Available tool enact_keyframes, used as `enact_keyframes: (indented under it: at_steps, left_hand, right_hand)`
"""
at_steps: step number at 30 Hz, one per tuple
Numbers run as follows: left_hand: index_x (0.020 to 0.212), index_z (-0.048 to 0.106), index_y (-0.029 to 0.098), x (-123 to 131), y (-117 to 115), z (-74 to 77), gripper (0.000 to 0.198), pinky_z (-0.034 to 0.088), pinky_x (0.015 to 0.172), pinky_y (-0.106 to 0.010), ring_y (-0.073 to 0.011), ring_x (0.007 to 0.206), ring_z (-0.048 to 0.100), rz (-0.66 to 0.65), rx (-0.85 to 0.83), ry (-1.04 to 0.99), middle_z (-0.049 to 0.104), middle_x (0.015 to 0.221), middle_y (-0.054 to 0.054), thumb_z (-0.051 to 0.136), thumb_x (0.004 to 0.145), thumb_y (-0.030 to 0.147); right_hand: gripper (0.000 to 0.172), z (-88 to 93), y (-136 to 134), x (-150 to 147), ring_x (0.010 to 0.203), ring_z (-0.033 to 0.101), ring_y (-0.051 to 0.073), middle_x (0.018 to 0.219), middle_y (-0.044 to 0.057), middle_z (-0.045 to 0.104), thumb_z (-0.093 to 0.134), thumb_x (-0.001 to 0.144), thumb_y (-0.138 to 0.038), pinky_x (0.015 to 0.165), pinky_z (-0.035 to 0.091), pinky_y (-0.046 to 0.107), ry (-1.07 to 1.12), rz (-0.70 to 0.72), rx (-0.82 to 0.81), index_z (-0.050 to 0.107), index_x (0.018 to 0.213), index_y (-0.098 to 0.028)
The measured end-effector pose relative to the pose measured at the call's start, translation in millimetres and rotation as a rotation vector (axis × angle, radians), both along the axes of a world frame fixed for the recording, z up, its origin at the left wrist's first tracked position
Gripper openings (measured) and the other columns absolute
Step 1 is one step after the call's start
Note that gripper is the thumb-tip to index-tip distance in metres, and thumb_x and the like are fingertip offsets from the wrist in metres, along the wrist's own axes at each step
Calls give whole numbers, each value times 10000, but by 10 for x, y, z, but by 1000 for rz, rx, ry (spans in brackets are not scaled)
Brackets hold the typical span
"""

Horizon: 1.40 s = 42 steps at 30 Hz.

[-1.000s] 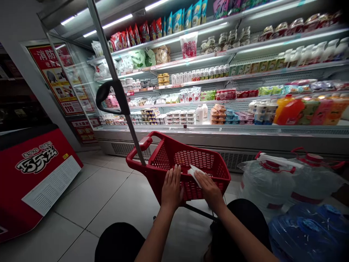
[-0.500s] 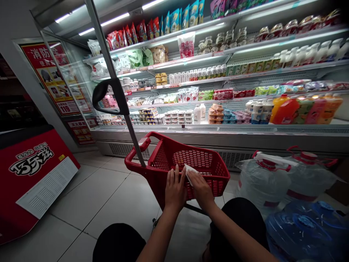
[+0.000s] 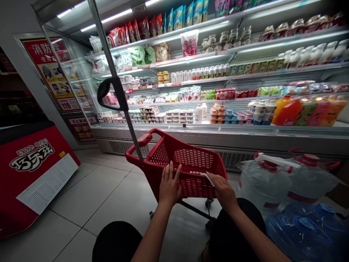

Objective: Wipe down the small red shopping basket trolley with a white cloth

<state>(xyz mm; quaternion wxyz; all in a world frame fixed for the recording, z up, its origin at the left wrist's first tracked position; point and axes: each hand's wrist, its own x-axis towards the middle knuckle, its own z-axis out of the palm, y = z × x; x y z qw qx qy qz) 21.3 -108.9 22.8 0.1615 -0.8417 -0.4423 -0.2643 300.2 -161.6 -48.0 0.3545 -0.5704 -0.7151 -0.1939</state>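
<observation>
A red plastic shopping basket on wheels (image 3: 191,160) stands on the floor in front of me, with a grey pull handle (image 3: 114,94) rising at its left. My left hand (image 3: 169,183) rests flat on the near rim, fingers stretched out. My right hand (image 3: 222,189) presses a white cloth (image 3: 210,179) against the near right part of the rim, fingers closed on it. My knees in dark trousers show at the bottom.
An open chiller (image 3: 218,94) full of drinks, yoghurt and packets runs across the back. Large water jugs (image 3: 268,180) and a blue one (image 3: 308,233) crowd the right. A red freezer chest (image 3: 35,171) stands at the left on a pale tiled floor (image 3: 103,196).
My right hand has slid the cloth rightward along the near rim, from the middle to the right part. The left hand stays on the rim. The basket has tilted slightly.
</observation>
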Motion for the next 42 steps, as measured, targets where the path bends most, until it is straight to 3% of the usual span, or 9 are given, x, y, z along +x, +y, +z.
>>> enact_keyframes:
  at_steps: [4,8,15,22,27,32,37,42]
  left_hand:
    - [1635,275,302,3,61,-21,925,247,1252,-596,-419,1575,150,21,-20,-61,82,1744,-90,728,828,295]
    - [1583,403,300,-5,131,-38,847,228,1262,-591,-427,1576,135,44,-27,-74,97,1744,-72,747,809,330]
    - [1555,442,261,12,178,-37,871,248,1257,-592,-428,1578,124,40,-42,-74,75,1744,-89,766,748,304]
    - [1635,253,182,84,171,-94,978,251,1252,-592,-414,1583,102,65,7,-70,48,1740,-148,717,778,270]
    - [1651,189,178,-17,201,-68,1013,237,1270,-546,-373,1591,105,48,12,-10,60,1739,-143,696,775,220]
    - [1659,158,221,-122,214,-26,1036,251,1270,-529,-349,1598,81,16,0,18,44,1745,-103,697,775,191]
    - [1660,161,243,-175,266,-29,905,257,1268,-513,-329,1601,83,8,9,10,51,1746,-96,653,907,340]
    - [1656,184,226,-179,488,-73,795,257,1268,-502,-306,1599,112,79,-7,-19,100,1740,-110,538,995,491]
  right_hand:
    - [759,-160,-182,64,1391,531,223,1534,33,549,320,942,-19,1185,428,462,13,-54,43,230,1648,-279]
    - [788,-176,-153,-285,1485,416,221,1616,52,443,289,927,8,1237,348,476,-23,-63,64,149,1662,-238]
    - [778,115,272,-984,1490,403,221,1616,52,439,356,936,1,1225,365,452,-125,79,63,152,1657,-206]
    - [730,311,495,-1229,1420,478,256,1590,101,477,438,923,-36,1191,420,444,-108,153,14,286,1628,-149]
    - [766,315,461,-1096,1418,474,266,1586,89,485,407,902,-8,1171,440,462,-147,175,20,254,1638,-159]
    - [827,169,277,-635,1386,513,253,1563,66,517,363,886,22,1151,454,475,-134,123,35,190,1655,-225]
    - [819,-17,21,-228,1375,520,253,1552,58,530,341,907,22,1142,462,468,-113,60,6,166,1660,-249]
    - [805,-95,-127,-238,1364,528,269,1553,58,529,362,927,0,1148,461,478,-81,6,-2,150,1663,-249]
